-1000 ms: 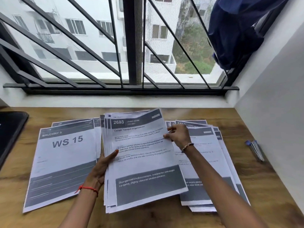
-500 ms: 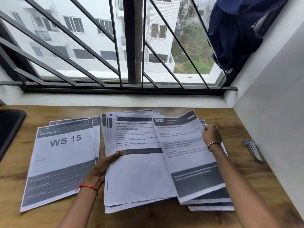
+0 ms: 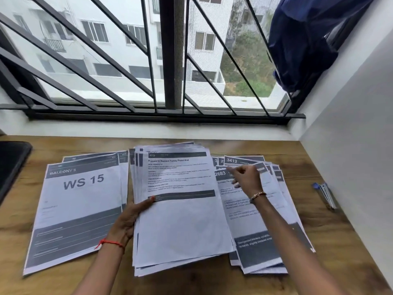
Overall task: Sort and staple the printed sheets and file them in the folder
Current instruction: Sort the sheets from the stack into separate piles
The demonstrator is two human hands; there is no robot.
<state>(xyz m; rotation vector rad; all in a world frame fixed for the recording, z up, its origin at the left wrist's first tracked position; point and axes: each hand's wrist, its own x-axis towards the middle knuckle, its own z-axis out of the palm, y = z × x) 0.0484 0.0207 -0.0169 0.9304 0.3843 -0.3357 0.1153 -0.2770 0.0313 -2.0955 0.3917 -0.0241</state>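
- Printed sheets (image 3: pixel 182 226) lie in three piles side by side on a wooden desk (image 3: pixel 331 235) under a barred window.
- The left pile (image 3: pixel 83 209), topped by a page headed "WS 15", lies flat and no hand touches it.
- The left hand (image 3: pixel 129 222) grasps the middle pile (image 3: pixel 187 179) at its left edge, thumb on top. The other fingers are hidden beneath the paper.
- The right hand (image 3: pixel 246 179) rests over the top of the right pile (image 3: pixel 265 226), on a page numbered 2683. Its fingers are loosely bent and seem to hold nothing.
- The step in hand looks like sorting: pages go from the middle pile to the side piles, and nothing is stapled or filed yet.
- The next move probably calls for reading the heading of the middle pile's top page, then peeling off that single sheet without dragging the ones below.
- A small blue and silver object (image 3: pixel 325 194) lies near the right wall. It may be the stapler, but it is too small to tell.
- A dark flat object (image 3: pixel 12 165) is cut off at the left edge. Whether it is the folder cannot be told.
- Most body text on the pages is too blurred to read.
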